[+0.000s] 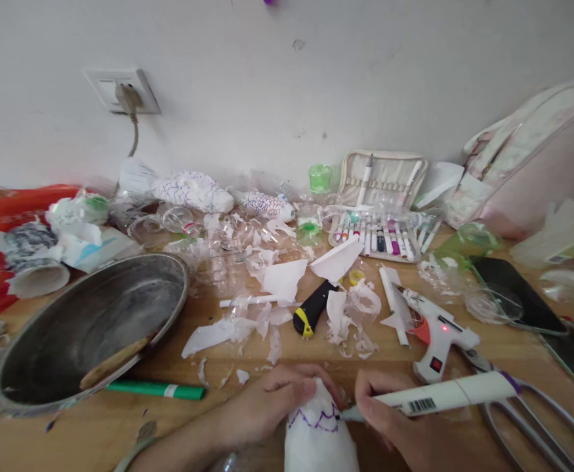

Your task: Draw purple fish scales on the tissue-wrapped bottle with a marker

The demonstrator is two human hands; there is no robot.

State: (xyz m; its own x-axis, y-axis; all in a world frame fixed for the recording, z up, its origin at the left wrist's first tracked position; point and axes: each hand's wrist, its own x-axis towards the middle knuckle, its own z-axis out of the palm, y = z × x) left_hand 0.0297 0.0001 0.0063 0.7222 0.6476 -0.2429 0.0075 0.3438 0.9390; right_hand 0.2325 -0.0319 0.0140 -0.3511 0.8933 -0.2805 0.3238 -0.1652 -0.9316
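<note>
One metal basin (70, 334) lies toward the bench (247, 367)'s left edge, two patterned fish (193, 190) along the back edge. Toward the front edge, the left hand (267, 400) grips one white form (320, 452); the right hand (407, 436) pinches one marker (449, 396), tip at its purple scallops (316, 419).

Facing me: pale wall (227, 85), a few dark scuffs (299, 44); to my left, white socket (107, 86) with plug (128, 98) and cord (134, 134). Before me, brown wooden tabletop (84, 440). I note soft light.
</note>
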